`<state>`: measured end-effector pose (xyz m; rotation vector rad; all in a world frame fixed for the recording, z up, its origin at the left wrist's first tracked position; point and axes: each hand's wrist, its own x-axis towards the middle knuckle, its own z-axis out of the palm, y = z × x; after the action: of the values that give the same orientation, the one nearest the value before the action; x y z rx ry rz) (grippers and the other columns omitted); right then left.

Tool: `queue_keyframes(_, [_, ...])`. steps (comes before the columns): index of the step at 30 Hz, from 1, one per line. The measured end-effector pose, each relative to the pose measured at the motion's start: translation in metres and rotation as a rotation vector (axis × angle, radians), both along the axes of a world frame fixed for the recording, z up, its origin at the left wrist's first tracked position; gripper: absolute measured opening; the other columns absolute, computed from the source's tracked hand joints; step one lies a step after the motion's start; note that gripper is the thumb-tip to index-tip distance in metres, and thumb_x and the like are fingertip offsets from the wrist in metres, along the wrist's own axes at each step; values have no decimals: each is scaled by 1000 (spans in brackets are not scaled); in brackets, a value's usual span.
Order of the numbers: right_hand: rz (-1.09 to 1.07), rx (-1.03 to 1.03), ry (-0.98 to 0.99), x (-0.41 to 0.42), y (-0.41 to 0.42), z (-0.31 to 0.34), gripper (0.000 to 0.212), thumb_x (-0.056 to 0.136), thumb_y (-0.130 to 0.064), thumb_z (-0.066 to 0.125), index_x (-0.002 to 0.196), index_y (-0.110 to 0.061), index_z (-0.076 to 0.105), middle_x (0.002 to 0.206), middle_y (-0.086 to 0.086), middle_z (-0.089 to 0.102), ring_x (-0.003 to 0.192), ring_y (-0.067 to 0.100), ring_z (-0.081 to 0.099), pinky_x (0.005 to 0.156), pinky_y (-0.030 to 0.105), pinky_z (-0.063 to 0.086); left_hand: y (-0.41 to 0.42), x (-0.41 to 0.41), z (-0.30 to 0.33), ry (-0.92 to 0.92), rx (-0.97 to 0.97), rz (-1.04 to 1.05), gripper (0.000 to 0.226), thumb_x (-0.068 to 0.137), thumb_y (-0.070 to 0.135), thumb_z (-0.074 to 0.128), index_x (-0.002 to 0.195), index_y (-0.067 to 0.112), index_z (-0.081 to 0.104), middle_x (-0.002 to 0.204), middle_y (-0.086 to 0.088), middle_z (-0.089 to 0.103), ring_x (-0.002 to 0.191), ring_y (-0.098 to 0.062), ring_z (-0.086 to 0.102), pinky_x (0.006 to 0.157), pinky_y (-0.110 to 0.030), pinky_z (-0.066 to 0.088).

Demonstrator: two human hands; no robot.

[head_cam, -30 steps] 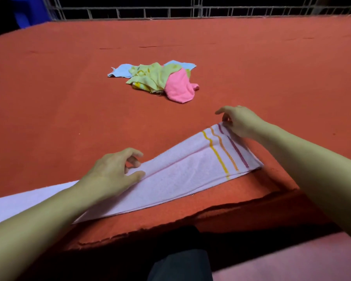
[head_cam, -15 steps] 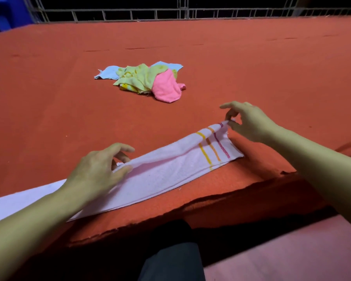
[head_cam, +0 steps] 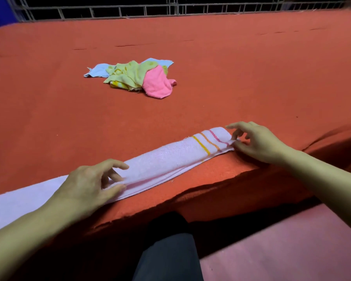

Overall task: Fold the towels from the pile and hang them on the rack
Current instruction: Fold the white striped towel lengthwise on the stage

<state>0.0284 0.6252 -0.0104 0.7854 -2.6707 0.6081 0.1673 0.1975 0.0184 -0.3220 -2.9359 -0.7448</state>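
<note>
A long pale lilac towel [head_cam: 170, 157] with yellow, orange and pink stripes at its right end lies folded lengthwise along the near edge of the red-covered table [head_cam: 231, 78]. My left hand [head_cam: 89, 183] pinches the folded layers near the towel's middle between thumb and fingers. At the striped end, my right hand [head_cam: 253, 141] pinches the towel's corner with thumb and fingertips. A pile of towels [head_cam: 136, 78] in blue, yellow-green and pink sits farther back on the table.
A white wire railing [head_cam: 170, 11] runs along the table's far edge. The red cover hangs torn over the near edge [head_cam: 190, 195]. Below are my dark trouser leg [head_cam: 166, 258] and a pink surface [head_cam: 282, 250] at lower right.
The towel's far long edge has been brought toward me over the near one, so the towel is now narrower. Both hands moved nearer the table's front edge with it.
</note>
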Motion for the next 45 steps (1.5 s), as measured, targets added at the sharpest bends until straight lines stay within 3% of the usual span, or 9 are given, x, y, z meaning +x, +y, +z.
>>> queue_keyframes(6, [-114, -202, -139, 5, -15, 4, 33, 92, -17, 64, 124, -24, 58, 89, -9, 66, 74, 3, 60, 71, 23, 43, 11, -7, 4, 20, -96, -22, 37, 73, 68, 45, 103, 50, 56, 84, 33, 64, 67, 1, 58, 67, -31, 48])
queue_keyframes(13, [-390, -85, -358, -4, -37, 8, 56, 86, -27, 70, 135, -13, 48, 96, -2, 68, 94, 22, 62, 83, 33, 46, 110, -129, 7, -61, 85, -115, 22, 94, 29, 60, 116, 29, 62, 100, 15, 66, 88, -11, 62, 76, -22, 37])
queue_keyframes(17, [-390, -120, -344, -5, -44, 5, 57, 83, -20, 70, 135, -15, 48, 90, -8, 63, 86, 18, 60, 79, 33, 46, 173, -184, -7, -190, 74, -259, 33, 97, 35, 56, 126, 19, 56, 114, 5, 65, 109, -16, 61, 86, -23, 42])
queue_keyframes(23, [-397, -192, -370, -5, -39, 3, 59, 80, -20, 73, 134, -16, 49, 90, -8, 63, 80, 14, 57, 73, 27, 41, 226, -216, -8, -278, 13, -303, 51, 92, 47, 62, 133, 19, 50, 117, -1, 62, 100, -18, 60, 81, -28, 45])
queue_keyframes(28, [-394, -243, -378, -6, -38, 1, 68, 79, -24, 77, 138, -16, 44, 97, -7, 61, 88, 17, 60, 82, 31, 45, 227, -232, 1, -402, -31, -337, 64, 87, 47, 70, 139, 17, 49, 122, -1, 61, 108, -18, 61, 96, -33, 50])
queue_keyframes(31, [-369, -272, -413, -6, -39, 4, 78, 81, -28, 77, 145, -17, 35, 105, -9, 59, 94, 17, 61, 83, 29, 45, 224, -233, 7, -516, 200, -363, 60, 86, 29, 75, 138, 16, 49, 109, -3, 69, 96, -18, 68, 89, -34, 55])
queue_keyframes(35, [-318, -454, -572, -9, -32, 12, 73, 85, -21, 74, 147, -17, 33, 94, -1, 72, 73, 17, 66, 75, 31, 51, 223, -227, 10, -597, 550, -419, 51, 89, 10, 70, 135, 12, 49, 90, -3, 72, 78, -15, 67, 72, -26, 56])
queue_keyframes(39, [-308, -818, -818, -13, -13, 24, 67, 87, -5, 71, 144, -12, 36, 79, 9, 61, 60, 16, 58, 58, 27, 55, 228, -229, 10, -543, 584, -375, 48, 88, 10, 71, 132, 11, 51, 83, -2, 70, 69, -9, 66, 63, -21, 53])
queue_keyframes(45, [-471, -618, -800, -26, 13, 29, 69, 85, -3, 72, 144, -11, 37, 81, 19, 59, 60, 21, 57, 55, 29, 55, 263, -236, -7, -437, 522, -339, 45, 87, 10, 73, 128, 7, 53, 79, -1, 65, 57, 1, 60, 57, -13, 48])
